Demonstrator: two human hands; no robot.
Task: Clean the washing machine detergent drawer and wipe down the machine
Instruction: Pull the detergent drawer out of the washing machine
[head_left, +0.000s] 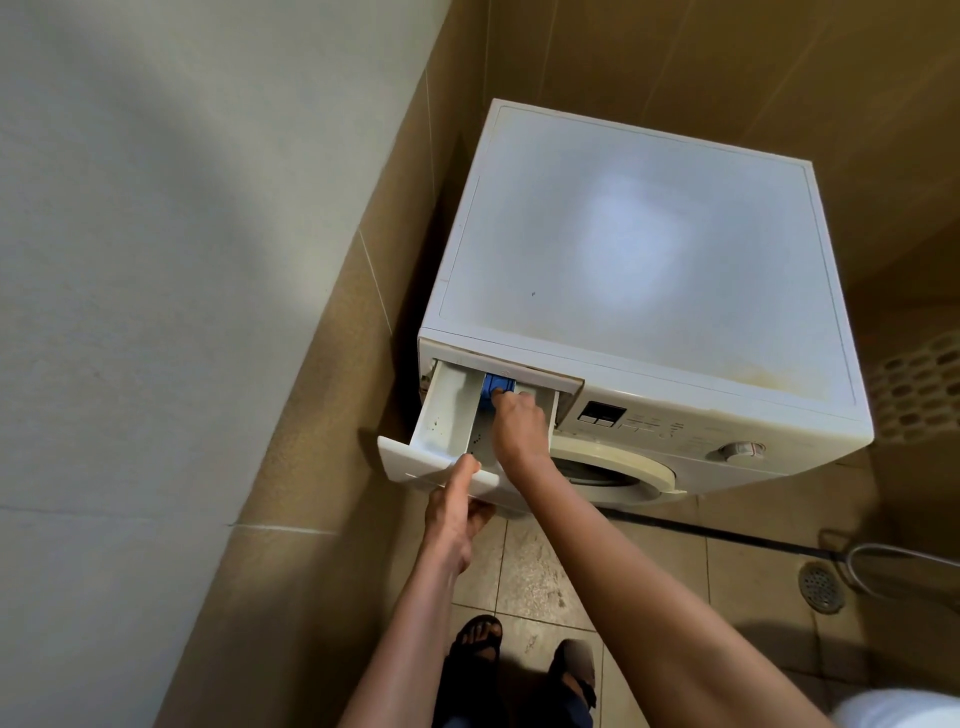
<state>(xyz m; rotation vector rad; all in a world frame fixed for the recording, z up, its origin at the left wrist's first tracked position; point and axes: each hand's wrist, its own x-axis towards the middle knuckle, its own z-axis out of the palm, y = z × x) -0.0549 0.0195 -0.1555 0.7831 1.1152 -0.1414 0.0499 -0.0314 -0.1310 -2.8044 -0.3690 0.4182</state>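
The white washing machine (623, 249) is standing on the tiled floor (530, 566) in a corner, its top showing a yellowish stain near the front edge. Its detergent drawer (447, 415) is sticking far out of the top-left front, white inside with dark specks dotting the left compartment. The left hand (454, 512) is gripping the drawer's front panel, thumb on top and fingers curling underneath. The right hand (519, 426) is reaching deep inside, its fingers bending onto the blue insert (496, 385); whether they are pinching or only pressing it is unclear. That hand is hiding the right compartment, and the panel lettering is too small to read.
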